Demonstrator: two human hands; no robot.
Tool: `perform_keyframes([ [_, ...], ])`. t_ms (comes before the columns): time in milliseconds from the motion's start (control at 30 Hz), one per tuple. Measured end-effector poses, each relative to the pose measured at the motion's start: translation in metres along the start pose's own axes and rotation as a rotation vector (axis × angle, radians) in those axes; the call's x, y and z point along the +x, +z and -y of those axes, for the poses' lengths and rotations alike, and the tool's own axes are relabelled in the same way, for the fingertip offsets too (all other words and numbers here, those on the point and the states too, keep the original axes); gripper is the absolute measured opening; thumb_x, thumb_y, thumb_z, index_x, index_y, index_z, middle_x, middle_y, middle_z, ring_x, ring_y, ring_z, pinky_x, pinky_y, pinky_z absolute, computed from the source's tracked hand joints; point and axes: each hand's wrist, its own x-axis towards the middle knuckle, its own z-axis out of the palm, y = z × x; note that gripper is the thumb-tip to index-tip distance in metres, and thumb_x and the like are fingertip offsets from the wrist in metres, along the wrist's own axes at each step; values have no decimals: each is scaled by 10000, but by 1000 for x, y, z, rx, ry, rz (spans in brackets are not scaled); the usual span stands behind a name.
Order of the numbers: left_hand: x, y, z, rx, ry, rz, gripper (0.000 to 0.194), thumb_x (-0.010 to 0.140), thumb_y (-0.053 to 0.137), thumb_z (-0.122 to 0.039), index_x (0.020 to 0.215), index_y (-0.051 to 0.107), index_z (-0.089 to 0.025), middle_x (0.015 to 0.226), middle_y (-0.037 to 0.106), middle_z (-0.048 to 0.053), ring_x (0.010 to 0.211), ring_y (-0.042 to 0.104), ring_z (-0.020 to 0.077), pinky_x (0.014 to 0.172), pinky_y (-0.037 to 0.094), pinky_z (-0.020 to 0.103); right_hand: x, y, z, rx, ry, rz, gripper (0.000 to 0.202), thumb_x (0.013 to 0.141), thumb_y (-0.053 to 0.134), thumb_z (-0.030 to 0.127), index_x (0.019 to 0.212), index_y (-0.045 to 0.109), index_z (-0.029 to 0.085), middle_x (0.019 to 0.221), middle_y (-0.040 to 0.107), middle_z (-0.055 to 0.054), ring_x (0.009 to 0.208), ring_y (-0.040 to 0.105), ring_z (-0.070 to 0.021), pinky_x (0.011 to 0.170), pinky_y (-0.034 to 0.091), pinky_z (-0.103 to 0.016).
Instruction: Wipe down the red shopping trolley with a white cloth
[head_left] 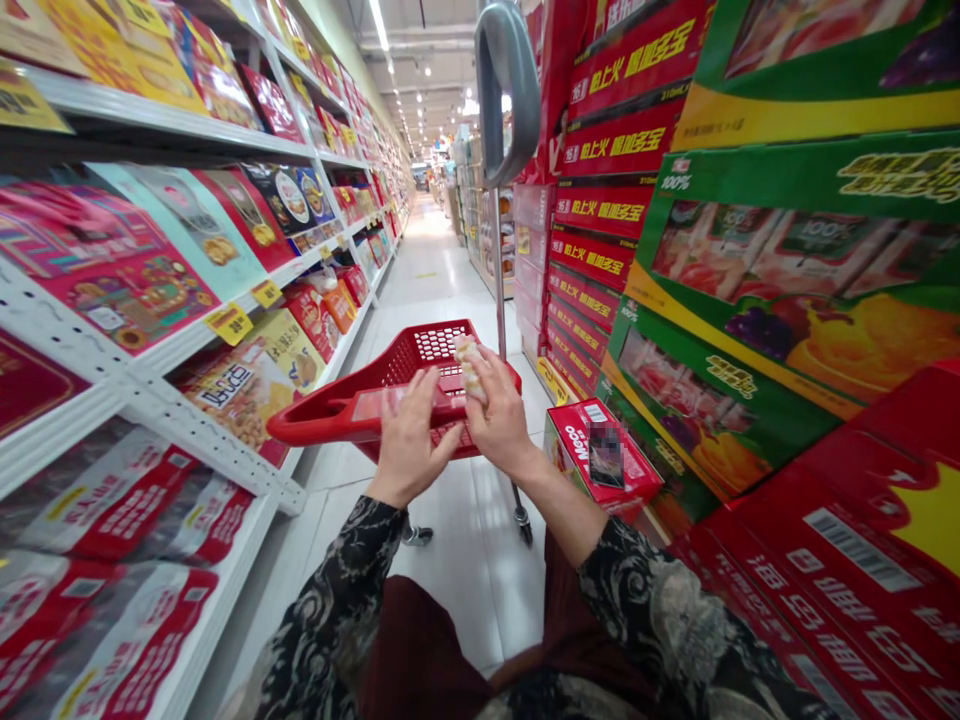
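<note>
— White shelves [139,105] are lining the left of the frame; where is the pale, crumpled item [469,368] sitting?

— It is sitting near the centre of the frame, over the red cart [322,424]; its long axis is running roughly up and down; the right hand [498,408] is lying nearer, just to its right, with fingers bending and seemingly gripping it, though blur is hiding the exact hold.

— And the left hand [409,435]?

— It is lying lower and left of the item, fingers loosely spread, holding nothing visible; whether it is touching the cart's handle, I cannot tell.
</note>
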Motion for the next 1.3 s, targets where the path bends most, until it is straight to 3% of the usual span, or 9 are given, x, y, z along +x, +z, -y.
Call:
perform_keyframes([
  [133, -9, 1, 22, 166, -148, -103, 455, 807, 434, -400, 1200, 492, -177, 1300, 486, 146, 1234, 393, 291, 1048, 99, 561, -5, 4, 7, -183, -106, 176, 469, 793, 433, 144, 1259, 452, 197, 1358, 398, -67, 1250, 328, -212, 1030, 280, -408],
  [267, -12, 6, 29, 185, -114, -108, 431, 808, 438, -419, 1173, 514, -203, 1283, 508, 124, 1209, 421, 268, 1048, 129, 522, -10, 6, 12, -276, -140, 285, 370, 800, 471, 168, 1152, 551, 253, 1316, 460, -36, 1228, 332, -240, 1032, 216, -485],
  [367, -13, 8, 33, 177, -92, -126, 439, 802, 450, -442, 1161, 526, -202, 1271, 520, 120, 1199, 429, 266, 1046, 138, 503, -7, -7, -7, -269, -87, 246, 377, 769, 470, 126, 1108, 589, 238, 1296, 477, -42, 1208, 354, -238, 1031, 232, -458],
  [500, -12, 9, 36, 175, -76, -149, 439, 799, 458, -441, 1149, 538, -188, 1261, 527, 123, 1190, 432, 265, 1036, 159, 479, 1, -27, -44, -213, 67, 88, 423, 727, 414, 70, 1086, 604, 187, 1223, 521, -69, 1144, 429, -212, 1000, 320, -394],
  [567, -11, 10, 36, 196, -66, -162, 433, 803, 457, -438, 1142, 542, -183, 1251, 535, 123, 1182, 439, 260, 1024, 178, 466, 2, -29, -50, -171, 105, 44, 438, 714, 397, 59, 1087, 598, 171, 1201, 530, -77, 1125, 448, -203, 990, 346, -381],
  [867, -9, 12, 35, 231, -58, -163, 417, 808, 446, -411, 1150, 536, -191, 1246, 541, 118, 1172, 449, 254, 1001, 202, 441, -15, 16, 11, -142, -173, 204, 335, 774, 455, 116, 1067, 603, 182, 1302, 464, -78, 1259, 300, -222, 1056, 246, -431],
  [967, -9, 12, 36, 230, -55, -156, 420, 809, 444, -413, 1153, 534, -189, 1247, 539, 120, 1172, 450, 254, 1000, 205, 439, -13, 14, 7, -181, -157, 199, 337, 787, 452, 117, 1083, 596, 192, 1308, 461, -72, 1255, 307, -230, 1054, 236, -445],
  [1167, -8, 14, 35, 198, -63, -176, 421, 800, 463, -425, 1146, 539, -197, 1243, 543, 112, 1170, 451, 249, 1005, 205, 435, 7, -15, -32, -249, 60, 42, 444, 725, 411, 40, 1119, 575, 162, 1282, 466, -92, 1213, 353, -231, 1035, 282, -429],
  [1300, -6, 17, 33, 181, -74, -175, 431, 792, 475, -427, 1148, 541, -194, 1243, 540, 116, 1174, 441, 258, 1004, 197, 446, 10, -6, -21, -231, 43, 87, 466, 701, 423, 56, 1141, 555, 128, 1268, 474, -114, 1223, 344, -238, 1057, 247, -434],
])
